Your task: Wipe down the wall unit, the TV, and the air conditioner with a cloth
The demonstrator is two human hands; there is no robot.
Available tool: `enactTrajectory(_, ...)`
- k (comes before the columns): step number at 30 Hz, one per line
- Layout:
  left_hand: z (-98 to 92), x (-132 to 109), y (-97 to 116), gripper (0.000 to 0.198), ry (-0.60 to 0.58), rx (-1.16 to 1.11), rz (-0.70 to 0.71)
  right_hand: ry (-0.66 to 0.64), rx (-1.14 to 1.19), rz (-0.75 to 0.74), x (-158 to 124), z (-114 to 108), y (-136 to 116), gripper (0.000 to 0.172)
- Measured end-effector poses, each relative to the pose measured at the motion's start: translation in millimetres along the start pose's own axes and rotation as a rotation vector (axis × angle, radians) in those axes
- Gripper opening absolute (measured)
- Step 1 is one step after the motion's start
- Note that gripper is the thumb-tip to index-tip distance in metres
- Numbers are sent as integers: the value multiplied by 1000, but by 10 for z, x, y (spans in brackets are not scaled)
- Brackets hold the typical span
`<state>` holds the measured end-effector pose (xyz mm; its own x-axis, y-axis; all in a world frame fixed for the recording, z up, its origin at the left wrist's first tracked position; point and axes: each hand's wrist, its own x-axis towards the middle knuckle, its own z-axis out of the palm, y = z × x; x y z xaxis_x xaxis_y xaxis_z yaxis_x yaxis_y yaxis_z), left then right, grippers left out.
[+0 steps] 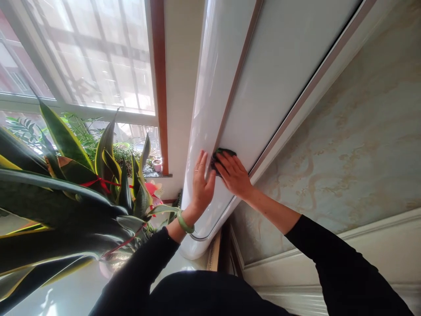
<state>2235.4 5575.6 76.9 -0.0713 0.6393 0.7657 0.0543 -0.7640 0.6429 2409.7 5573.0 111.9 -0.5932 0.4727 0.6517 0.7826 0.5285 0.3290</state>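
Observation:
A tall white glossy cabinet-like unit (263, 74) with brown trim strips stands in front of me. My left hand (201, 182) lies flat against its rounded left side, fingers stretched upward, a green bangle round the wrist. Just to the right, my right hand (234, 172) presses a dark cloth (225, 152) onto the front surface beside the trim strip. The cloth is bunched under the fingers and partly hidden by them.
Large potted plants with long yellow-edged leaves (66, 131) fill the left side, tied with red ribbon. Behind them is a window (98, 57) with a small pink pot (157, 165) on its sill. A patterned wall (355, 145) stands at the right.

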Motion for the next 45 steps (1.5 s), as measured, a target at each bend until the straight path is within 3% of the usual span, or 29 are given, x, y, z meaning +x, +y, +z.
enactTrajectory(4,-58,-130,2,60,-35,19,-22,-26,-18,-99,-228,131,-49,50)
enactTrajectory(7,-99,-184,-8,60,-28,47,-9,33,-82,-239,-136,-1,106,42)
enactTrajectory(10,-103,-206,-46,61,-47,77,9,235,-127,-224,262,-405,427,40)
enactTrajectory(13,-62,-219,-103,63,-92,109,20,558,-156,-158,910,-1046,825,43)
enactTrajectory(16,-14,-233,-149,63,-81,142,52,576,-264,-36,1548,-1664,1125,47)
enactTrajectory(19,1,-238,-164,63,-75,162,70,428,-337,-11,1857,-1901,1197,57)
enactTrajectory(21,-12,-231,-153,64,-85,164,72,353,-363,-26,1821,-1779,1108,62)
enactTrajectory(23,-35,-217,-124,64,-97,161,70,295,-341,-23,1632,-1500,944,63)
enactTrajectory(27,-77,-183,-52,66,-120,127,35,195,-199,45,1030,-842,573,64)
enactTrajectory(31,-90,-171,-21,65,-127,76,-20,84,-119,28,442,-337,278,69)
enactTrajectory(37,-130,-162,-1,65,-150,-25,-130,-94,0,47,-219,260,-56,64)
enactTrajectory(45,-167,-166,82,67,-171,-49,-154,-165,198,63,-909,934,-397,62)
